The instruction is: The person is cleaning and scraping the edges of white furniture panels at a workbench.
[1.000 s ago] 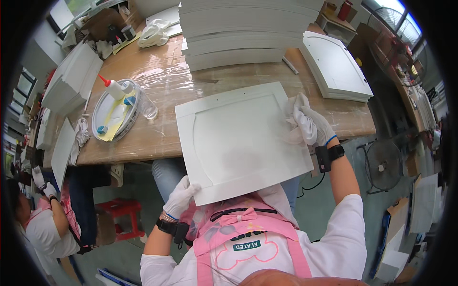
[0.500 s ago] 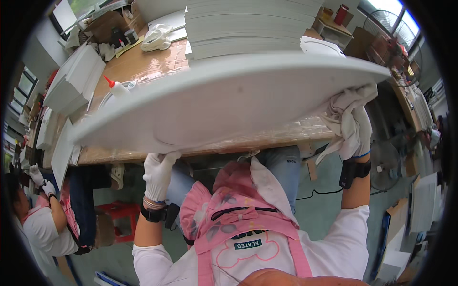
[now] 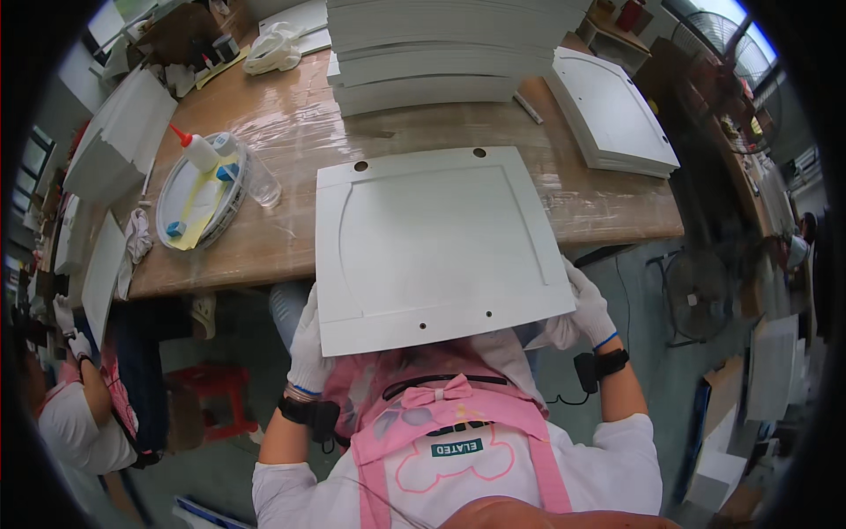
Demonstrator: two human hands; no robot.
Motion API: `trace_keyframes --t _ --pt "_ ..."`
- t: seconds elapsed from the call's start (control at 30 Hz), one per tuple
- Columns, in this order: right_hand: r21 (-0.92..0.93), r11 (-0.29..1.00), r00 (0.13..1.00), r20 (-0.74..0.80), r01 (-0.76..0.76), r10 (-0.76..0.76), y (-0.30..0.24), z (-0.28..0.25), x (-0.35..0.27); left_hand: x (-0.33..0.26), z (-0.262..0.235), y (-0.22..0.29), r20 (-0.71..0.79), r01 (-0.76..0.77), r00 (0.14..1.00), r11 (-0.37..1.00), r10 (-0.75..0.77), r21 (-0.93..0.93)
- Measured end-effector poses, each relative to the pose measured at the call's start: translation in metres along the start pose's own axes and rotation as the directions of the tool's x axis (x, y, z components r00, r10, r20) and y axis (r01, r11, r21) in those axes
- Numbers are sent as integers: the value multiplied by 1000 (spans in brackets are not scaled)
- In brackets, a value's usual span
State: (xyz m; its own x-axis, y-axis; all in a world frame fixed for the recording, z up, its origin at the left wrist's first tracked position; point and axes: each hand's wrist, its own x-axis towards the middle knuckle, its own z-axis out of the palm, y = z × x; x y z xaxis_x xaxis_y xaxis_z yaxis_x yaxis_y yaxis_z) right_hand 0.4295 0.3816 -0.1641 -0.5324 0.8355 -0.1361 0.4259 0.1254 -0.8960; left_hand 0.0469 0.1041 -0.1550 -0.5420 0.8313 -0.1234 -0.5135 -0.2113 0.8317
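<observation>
A large white square panel (image 3: 432,242) with a recessed outline and small holes near its edges lies flat on the wooden table (image 3: 300,132), its near part overhanging the table edge above my lap. My left hand (image 3: 308,348), in a white glove, grips the panel's near left corner from below. My right hand (image 3: 586,304), also gloved, holds the near right corner, with a white cloth (image 3: 555,333) bunched under it.
A tall stack of white panels (image 3: 441,44) stands at the back of the table, and a lower stack (image 3: 612,115) at the right. A round tray (image 3: 198,198) with a glue bottle (image 3: 198,152) sits at left. Another person (image 3: 79,414) sits at lower left. A fan (image 3: 696,295) stands on the floor.
The panel was lifted and turned over in the air half a second ago; now it lies flat again with the other face up. Both hands moved to its near corners.
</observation>
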Motion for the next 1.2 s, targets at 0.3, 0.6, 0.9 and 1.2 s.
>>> trace_keyframes --t 0.3,0.6,0.9,1.2 --pt "67 994 949 -310 81 -56 -95 -43 74 -1 -16 -16 41 198 980 979 -196 -50" --pt "-943 333 991 -66 -24 -113 -132 102 197 9 -11 -13 -11 345 937 922 -348 178" --pt "-698 390 796 473 601 -379 -189 219 173 15 -20 -14 19 406 911 903 -413 141" --pt "-893 446 906 -135 65 -401 -164 34 239 5 -18 -24 22 389 920 920 -391 52"
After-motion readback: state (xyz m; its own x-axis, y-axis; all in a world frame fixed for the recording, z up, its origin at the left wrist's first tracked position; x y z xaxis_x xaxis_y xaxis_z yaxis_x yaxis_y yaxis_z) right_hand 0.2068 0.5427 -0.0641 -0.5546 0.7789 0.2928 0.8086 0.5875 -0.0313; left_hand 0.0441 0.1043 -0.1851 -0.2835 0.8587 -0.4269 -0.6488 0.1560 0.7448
